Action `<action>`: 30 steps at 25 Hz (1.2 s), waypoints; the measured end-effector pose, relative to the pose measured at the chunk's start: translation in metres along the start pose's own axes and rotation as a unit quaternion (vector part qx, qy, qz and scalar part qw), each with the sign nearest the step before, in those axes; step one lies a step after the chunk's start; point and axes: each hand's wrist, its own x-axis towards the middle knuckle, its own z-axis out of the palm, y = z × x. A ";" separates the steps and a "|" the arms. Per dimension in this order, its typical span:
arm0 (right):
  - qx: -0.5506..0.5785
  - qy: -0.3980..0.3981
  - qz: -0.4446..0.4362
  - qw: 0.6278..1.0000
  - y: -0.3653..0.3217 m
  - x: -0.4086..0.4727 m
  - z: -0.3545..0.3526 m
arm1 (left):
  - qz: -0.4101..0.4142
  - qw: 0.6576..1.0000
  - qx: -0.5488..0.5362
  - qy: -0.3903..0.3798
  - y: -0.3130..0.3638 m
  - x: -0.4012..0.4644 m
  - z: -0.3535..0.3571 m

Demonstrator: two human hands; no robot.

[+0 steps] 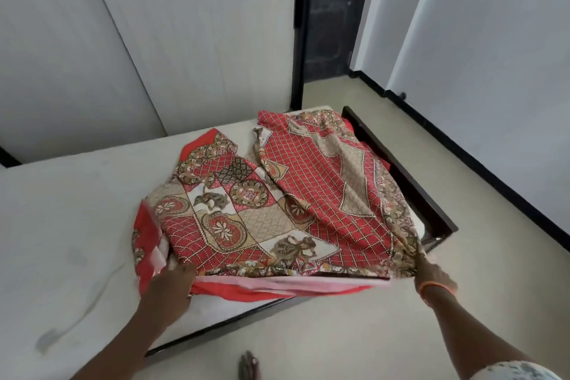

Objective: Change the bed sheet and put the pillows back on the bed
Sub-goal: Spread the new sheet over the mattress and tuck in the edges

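Pale wardrobe doors (154,40) and a dark doorway (333,15) across the top of the frame, beige floor (354,333) at lower right. Centre frame, bare mattress (68,210) on a dark bed frame (401,170), with a red and tan patterned bed sheet (277,203) heaped and part unfolded over its right-hand corner. At lower centre, left hand (175,274) curled on the sheet's near edge, thumb over the print and fingers hidden beneath; at lower right, right hand (431,271), orange band at the wrist, pinching a gathered corner of the same edge where it spills past the mattress. No pillows in view. Most of the mattress, toward the left of the frame, not yet covered, so spreading judged to be at an early stage. Cloth judged light, limp and quick to crease, prone to bunching and to sliding off the smooth mattress if pulled from one side only. Best taken at the hem and corners, one in each hand, held well apart and drawn taut. Bare foot (248,365) at bottom centre, just beside the bed frame.
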 end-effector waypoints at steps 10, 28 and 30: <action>0.048 -0.198 -0.522 0.828 -0.225 -0.183 -0.016 | 0.025 0.997 -0.075 -0.003 0.075 -0.018 -0.020; 0.265 0.195 -0.582 0.744 -0.403 -0.222 -0.054 | -0.528 0.668 -0.449 0.270 -0.204 0.051 -0.022; 0.254 0.198 -0.564 0.761 -0.434 -0.225 -0.051 | -0.541 0.511 -0.604 0.285 -0.255 0.064 -0.026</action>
